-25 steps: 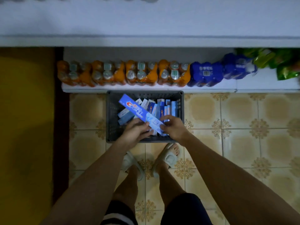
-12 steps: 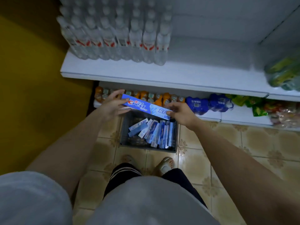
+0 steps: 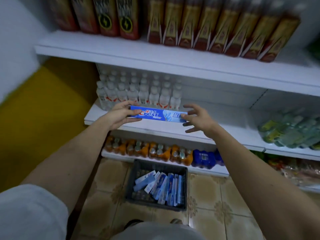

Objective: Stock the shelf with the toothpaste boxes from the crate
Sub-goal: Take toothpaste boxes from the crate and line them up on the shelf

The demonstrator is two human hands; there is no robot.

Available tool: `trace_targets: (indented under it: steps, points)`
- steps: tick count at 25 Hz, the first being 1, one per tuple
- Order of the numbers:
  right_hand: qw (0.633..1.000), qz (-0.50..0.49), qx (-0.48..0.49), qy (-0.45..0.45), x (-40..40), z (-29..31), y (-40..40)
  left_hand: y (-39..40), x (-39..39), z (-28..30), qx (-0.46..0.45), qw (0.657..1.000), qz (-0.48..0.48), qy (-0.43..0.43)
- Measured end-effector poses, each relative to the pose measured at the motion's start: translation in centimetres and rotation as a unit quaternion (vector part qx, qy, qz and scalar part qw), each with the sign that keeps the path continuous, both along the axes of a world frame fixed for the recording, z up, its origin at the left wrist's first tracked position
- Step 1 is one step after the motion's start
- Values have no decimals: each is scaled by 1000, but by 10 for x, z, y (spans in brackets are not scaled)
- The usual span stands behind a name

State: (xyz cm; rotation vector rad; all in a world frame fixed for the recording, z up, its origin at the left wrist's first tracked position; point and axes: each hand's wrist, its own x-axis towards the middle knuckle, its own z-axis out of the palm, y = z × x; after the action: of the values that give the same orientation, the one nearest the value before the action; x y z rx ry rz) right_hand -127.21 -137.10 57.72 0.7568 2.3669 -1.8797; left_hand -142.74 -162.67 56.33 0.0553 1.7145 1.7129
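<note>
At lower centre, we are noting the crate (image 3: 156,183) sitting on the floor with many toothpaste boxes (image 3: 161,187) waiting inside. At mid-frame, we are seeing the left hand (image 3: 119,116) pinching one end of a toothpaste box (image 3: 158,115) held level over the middle shelf (image 3: 216,116); the right hand (image 3: 196,119) is spreading its fingers at the other end. Beyond, water bottles (image 3: 138,90) are occupying the shelf's left. We are finding no box stocked yet; nearly all remains.
</note>
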Motion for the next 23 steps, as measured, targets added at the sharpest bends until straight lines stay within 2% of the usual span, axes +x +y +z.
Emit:
trace_targets:
  steps: [5, 9, 11, 15, 20, 23]
  points:
    - [992, -14, 17, 126, -25, 81, -37, -39, -27, 77, 52, 997, 1, 60]
    - [975, -24, 91, 201, -40, 152, -63, -57, -53, 161, 56, 987, -37, 148]
    - [964, -34, 128, 231, -45, 192, -71, -59, -59, 211, 14, 969, -79, 235]
    - [942, -65, 157, 289, -53, 270, -82, -69, -64, 309, -48, 903, -105, 413]
    - [925, -112, 185, 312, -71, 332, -92, -77, -73, 373, -53, 879, -77, 468]
    - [926, -117, 164, 320, -77, 358, -96, -72, -79, 399, -49, 866, -54, 494]
